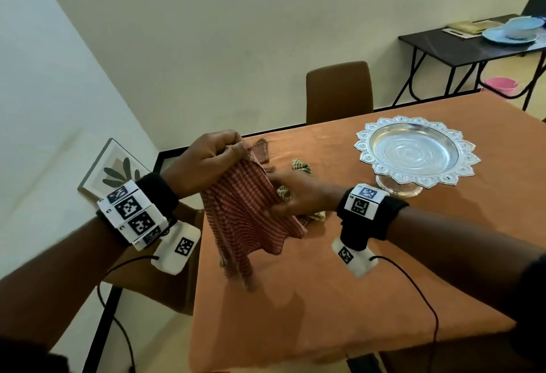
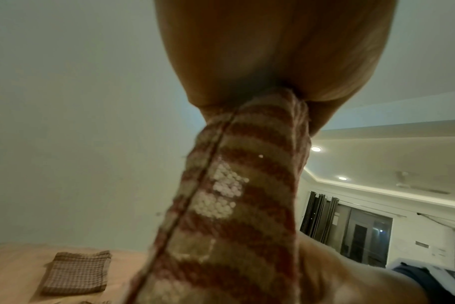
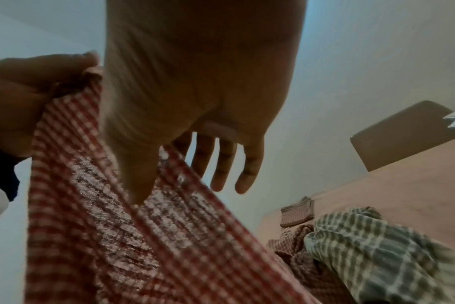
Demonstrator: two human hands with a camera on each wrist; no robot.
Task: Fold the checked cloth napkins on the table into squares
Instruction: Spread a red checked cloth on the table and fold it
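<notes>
Above orange table (image 1: 384,254), left hand (image 1: 206,162) dangles red napkin (image 1: 248,219) vertically

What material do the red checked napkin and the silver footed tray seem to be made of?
Red checked napkin: woven fabric, probably cotton; it hangs in soft folds and threads show.
Silver footed tray: looks like polished metal, from its bright reflections and embossed rim; plated plastic cannot be excluded.

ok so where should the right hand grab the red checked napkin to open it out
Probably the top hem, coming in from the right. The left hand pinches one top corner of the red checked napkin, so it hangs bunched above the table. The right hand, fingers straight, is at its right edge lower down; sliding up to pinch the free corner should spread it flat.
</notes>
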